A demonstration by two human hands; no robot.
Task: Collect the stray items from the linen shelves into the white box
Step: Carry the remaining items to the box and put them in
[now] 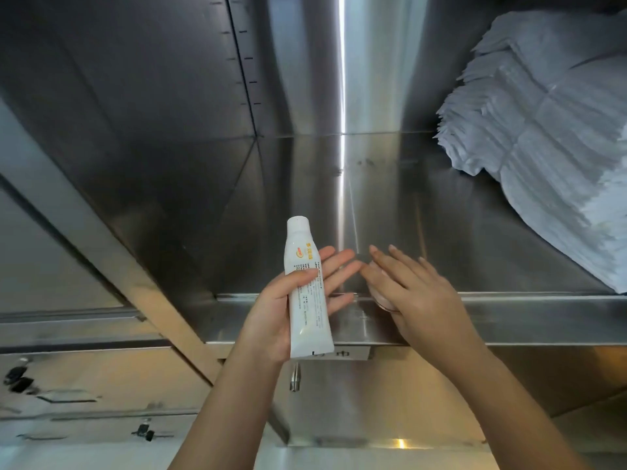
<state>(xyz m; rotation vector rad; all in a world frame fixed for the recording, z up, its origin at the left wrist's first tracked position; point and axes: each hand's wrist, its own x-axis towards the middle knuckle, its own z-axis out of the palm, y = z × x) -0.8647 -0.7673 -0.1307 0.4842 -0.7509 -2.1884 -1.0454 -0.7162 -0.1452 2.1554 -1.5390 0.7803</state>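
A white tube [305, 286] with small print stands cap up in my left hand [288, 310], thumb pressed across its front, fingers straight behind it. My right hand [417, 296] lies over a small round pinkish item [385, 301] at the front lip of the steel shelf [390, 205]. That item is mostly hidden, and the fingers look straight. The white box is not in view.
A stack of folded white linen [549, 144] fills the right side of the shelf. Steel walls close the back and left. A steel cabinet door [84, 368] with latches stands at lower left.
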